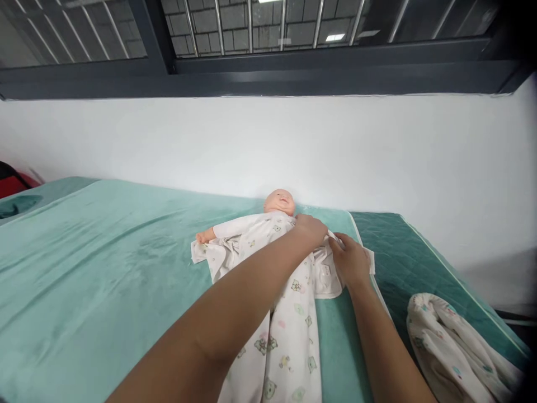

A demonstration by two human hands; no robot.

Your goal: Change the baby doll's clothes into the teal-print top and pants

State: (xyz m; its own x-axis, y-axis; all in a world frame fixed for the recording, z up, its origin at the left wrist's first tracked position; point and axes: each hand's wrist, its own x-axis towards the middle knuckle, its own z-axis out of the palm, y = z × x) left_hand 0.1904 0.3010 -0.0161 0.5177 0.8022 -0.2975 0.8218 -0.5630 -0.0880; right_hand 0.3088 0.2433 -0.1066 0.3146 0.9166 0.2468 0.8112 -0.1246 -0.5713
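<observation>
baby doll (pixel 280 202) in printed sleepsuit (pixel 289 319) on green blanket (pixel 104 252) — left hand (pixel 311 230) flat on chest, right hand (pixel 351 260) pinching the flap

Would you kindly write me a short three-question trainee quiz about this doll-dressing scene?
1. True or false: the doll lies face up.
2. Which hand rests on the doll's chest: A) left hand B) right hand?
3. What lies on the bed's near right corner?

Key:
1. True.
2. A; the right hand grips the sleepsuit flap beside it.
3. A bundled printed cloth on the dark green mat.
</observation>
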